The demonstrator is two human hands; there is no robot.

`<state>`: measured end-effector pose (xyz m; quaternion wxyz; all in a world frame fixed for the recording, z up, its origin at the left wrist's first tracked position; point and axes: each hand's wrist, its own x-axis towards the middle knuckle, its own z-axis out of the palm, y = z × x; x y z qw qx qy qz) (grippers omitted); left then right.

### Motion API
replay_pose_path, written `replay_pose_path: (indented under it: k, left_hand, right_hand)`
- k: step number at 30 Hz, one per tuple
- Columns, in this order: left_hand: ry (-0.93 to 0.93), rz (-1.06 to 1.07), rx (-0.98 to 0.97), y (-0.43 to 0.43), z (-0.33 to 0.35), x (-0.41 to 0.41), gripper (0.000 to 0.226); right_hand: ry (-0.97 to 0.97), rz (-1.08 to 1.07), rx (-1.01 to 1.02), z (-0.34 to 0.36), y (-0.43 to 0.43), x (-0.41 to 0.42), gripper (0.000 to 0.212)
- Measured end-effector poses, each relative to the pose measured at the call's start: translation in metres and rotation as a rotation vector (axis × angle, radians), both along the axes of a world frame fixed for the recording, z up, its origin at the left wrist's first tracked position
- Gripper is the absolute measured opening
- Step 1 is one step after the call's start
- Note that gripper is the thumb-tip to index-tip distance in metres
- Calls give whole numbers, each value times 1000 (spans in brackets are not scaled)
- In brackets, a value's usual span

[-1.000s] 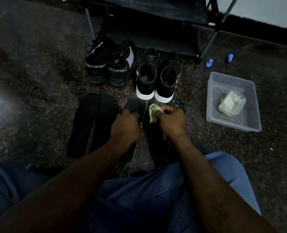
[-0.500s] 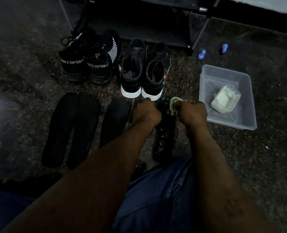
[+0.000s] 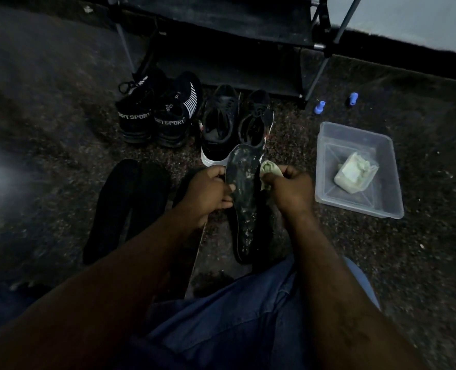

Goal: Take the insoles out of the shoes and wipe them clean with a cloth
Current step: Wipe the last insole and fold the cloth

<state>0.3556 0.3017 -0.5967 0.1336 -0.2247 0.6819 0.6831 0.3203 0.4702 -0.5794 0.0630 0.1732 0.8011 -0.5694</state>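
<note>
My left hand (image 3: 208, 192) grips the left edge of a dark, speckled insole (image 3: 242, 198), lifted off the carpet with its toe end pointing away from me. My right hand (image 3: 288, 188) pinches a crumpled pale green cloth (image 3: 268, 169) against the insole's right edge. Two black insoles (image 3: 126, 206) lie side by side on the carpet to the left, and a third (image 3: 186, 180) is mostly hidden under my left hand. Beyond them stand black "SPORT" trainers (image 3: 154, 116) and black white-soled sneakers (image 3: 232, 126).
A clear plastic tub (image 3: 381, 145) at the right holds a folded pale cloth (image 3: 356, 176). Two small blue caps (image 3: 319, 106) lie near a black shoe rack (image 3: 221, 30) at the back. My legs in blue jeans fill the foreground on dark carpet.
The speckled insole has been raised from the carpet and now stands up between my hands. The cloth has shifted to its right edge. The camera view moved slightly.
</note>
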Motion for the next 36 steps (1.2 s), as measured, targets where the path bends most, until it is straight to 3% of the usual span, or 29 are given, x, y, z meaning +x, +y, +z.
replay_pose_path:
  k: [10, 16, 19, 30, 36]
  left_hand:
    - [41, 4, 264, -62, 62, 53, 26]
    - [222, 60, 543, -99, 99, 70, 66]
    - [260, 102, 633, -119, 108, 77, 72]
    - [282, 101, 772, -147, 97, 66, 99]
    - [247, 50, 764, -141, 97, 55, 97]
  right_hand:
    - [163, 98, -195, 27, -51, 44, 29]
    - [149, 183, -345, 57, -98, 80, 25]
    - [167, 219, -346, 66, -124, 97, 24]
    - [452, 135, -3, 104, -145, 104, 10]
    - [633, 224, 282, 115, -175, 84, 15]
